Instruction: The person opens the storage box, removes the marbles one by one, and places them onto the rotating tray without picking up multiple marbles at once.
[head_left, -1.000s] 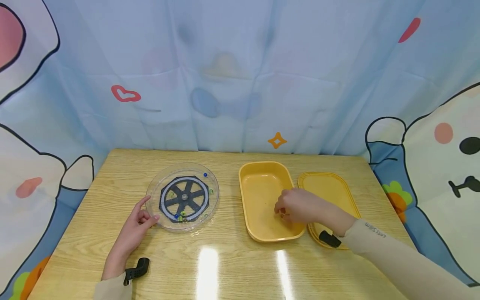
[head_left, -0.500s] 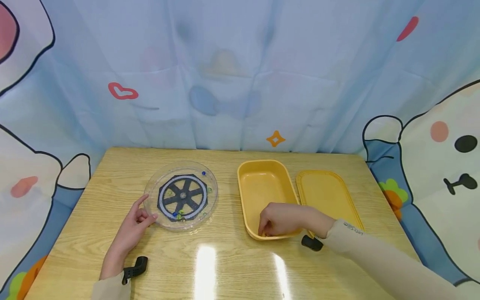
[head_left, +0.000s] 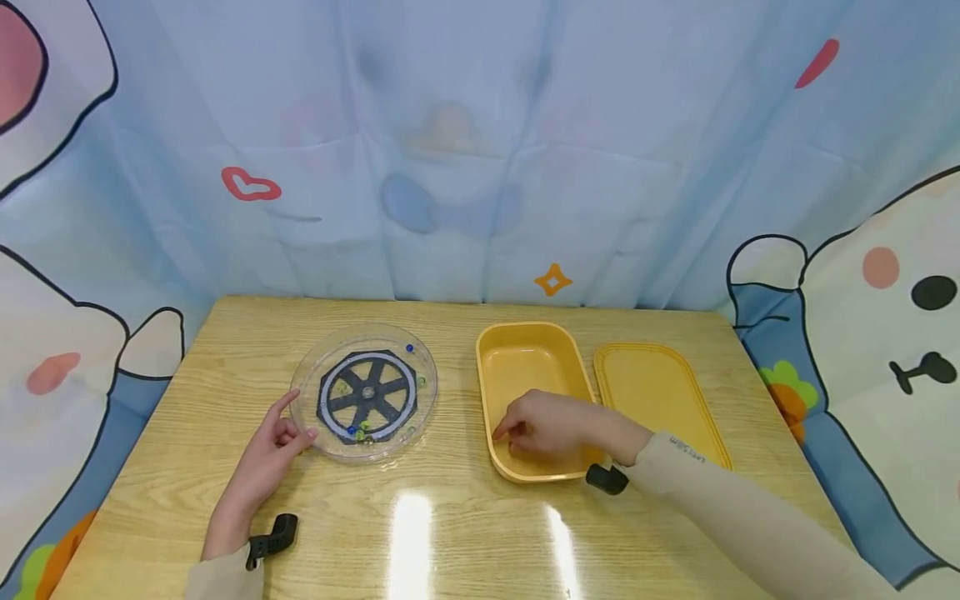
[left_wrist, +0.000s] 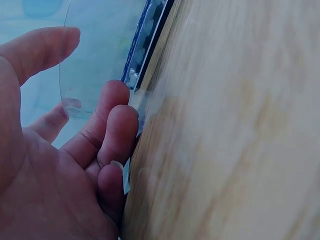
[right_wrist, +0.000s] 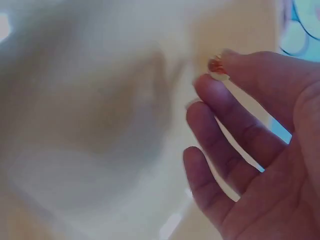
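Observation:
A round clear dish [head_left: 431, 364] with a dark spoked wheel pattern [head_left: 367, 393] in its middle stands on the left. Several blue and yellow-green marbles [head_left: 410, 348] lie in it. My left hand [head_left: 262, 458] holds its left rim; thumb and index finger are at the edge, the other fingers curled against the dish's side in the left wrist view. Inside the yellow tub [head_left: 517, 375] is my right hand [head_left: 547, 423]. Between thumb and index finger it pinches a clear marble with orange inside [right_wrist: 217, 66]; in the head view the fingers hide it.
A flat yellow lid [head_left: 652, 379] lies on the wooden table [head_left: 457, 517] just right of the tub. Behind the table hangs a light-blue printed curtain [head_left: 465, 150]. Each wrist wears a small black camera [head_left: 606, 478].
My right hand has moved left inside the tub, from its right side toward its left wall. The left hand stays at the dish rim, and the dish stands still.

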